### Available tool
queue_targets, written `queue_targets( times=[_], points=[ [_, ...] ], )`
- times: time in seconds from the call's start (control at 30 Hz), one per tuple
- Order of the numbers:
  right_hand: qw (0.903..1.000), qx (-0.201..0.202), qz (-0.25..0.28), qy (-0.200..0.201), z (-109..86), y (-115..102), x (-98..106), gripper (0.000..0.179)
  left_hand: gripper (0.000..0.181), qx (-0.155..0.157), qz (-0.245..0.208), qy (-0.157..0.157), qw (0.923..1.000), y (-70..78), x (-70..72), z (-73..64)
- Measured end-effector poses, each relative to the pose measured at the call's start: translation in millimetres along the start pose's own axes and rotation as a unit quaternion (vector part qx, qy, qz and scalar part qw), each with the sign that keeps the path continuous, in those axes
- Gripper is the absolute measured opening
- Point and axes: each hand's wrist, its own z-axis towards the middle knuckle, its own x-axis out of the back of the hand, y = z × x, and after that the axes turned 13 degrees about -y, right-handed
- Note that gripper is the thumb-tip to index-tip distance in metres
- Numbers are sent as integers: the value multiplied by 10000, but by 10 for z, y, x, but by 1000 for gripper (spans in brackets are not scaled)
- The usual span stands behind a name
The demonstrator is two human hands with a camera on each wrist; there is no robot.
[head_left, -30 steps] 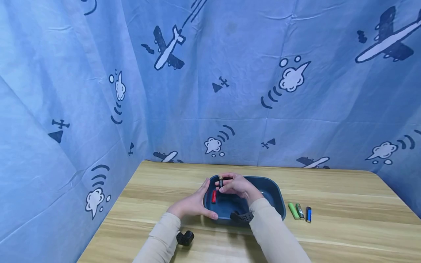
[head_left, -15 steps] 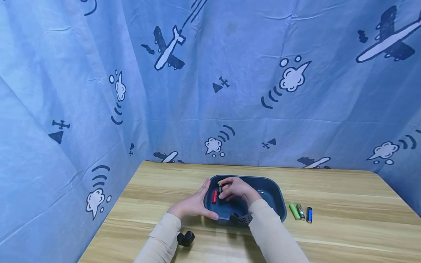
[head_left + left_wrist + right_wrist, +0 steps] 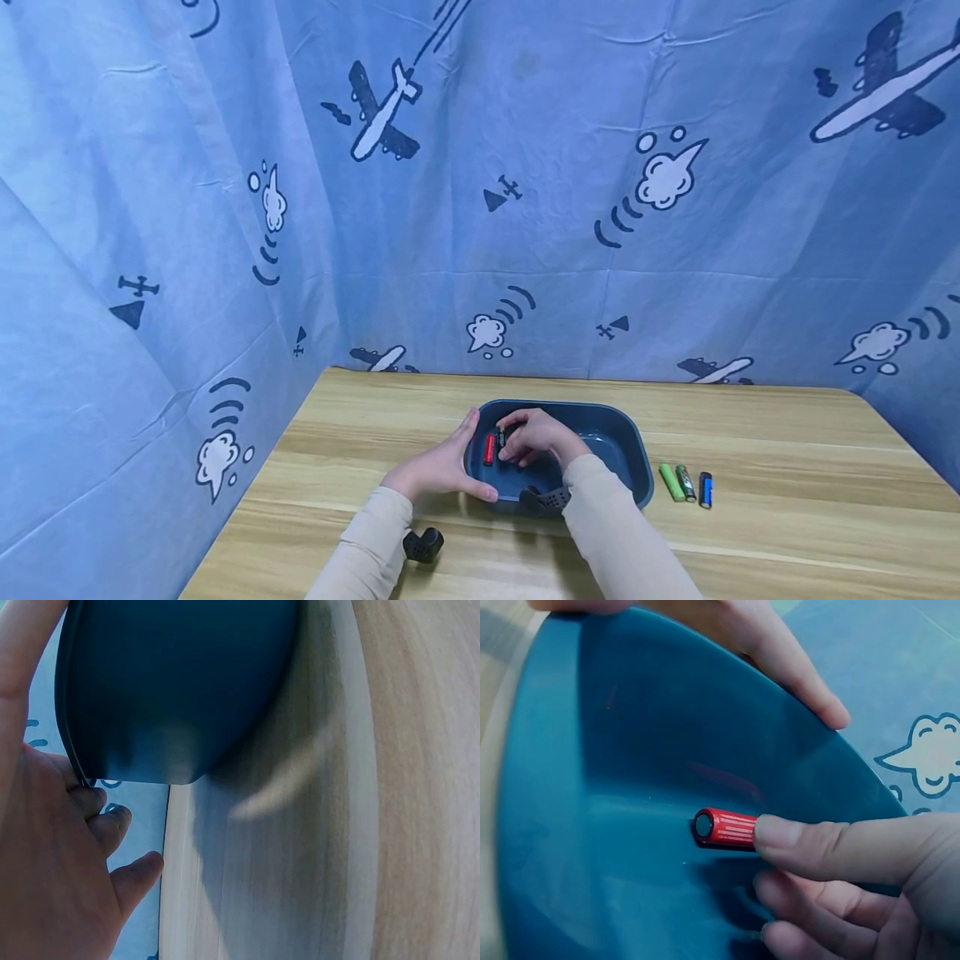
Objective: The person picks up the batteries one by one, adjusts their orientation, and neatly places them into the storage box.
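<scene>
A dark blue plastic tub (image 3: 600,412) stands on the table. Along its left end my left hand (image 3: 438,465) is spread, fingers straight at the back of the rim and thumb at the front. Inside lies a red battery (image 3: 489,450) near the left wall; its dark end also faces the right wrist view. My right hand (image 3: 543,437) reaches down into the tub and pinches a black battery (image 3: 502,437) between thumb and forefinger, just right of the red one. In the right wrist view that black battery is hidden behind the hand.
Right of the tub lie a light green battery (image 3: 671,482), a dark green battery (image 3: 686,483) and a blue battery (image 3: 706,490), side by side on the wooden table (image 3: 795,467). A blue curtain (image 3: 525,250) with airplane prints hangs behind and at the left.
My right hand has moved down into the tub, lowering the black battery from above the red one to right beside it. My left hand has stayed in place.
</scene>
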Motion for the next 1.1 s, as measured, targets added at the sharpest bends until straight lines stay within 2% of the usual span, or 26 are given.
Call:
queue_targets(
  times=[0.27, 0.6, 1.1],
  points=[
    [9987, -118, -501, 68, 41, 16, -58, 49, 120, -70, 25, -8, 10000, 7, 2, -6],
    [9980, -230, -585, 38, 69, 21, -78, 50, 121, -77, 52, 2, 10000, 0, -4, 8],
    [9939, -41, -1098, 104, 43, 17, -142, 52, 120, -62, 46, 18, 10000, -12, -2, 3]
  ],
)
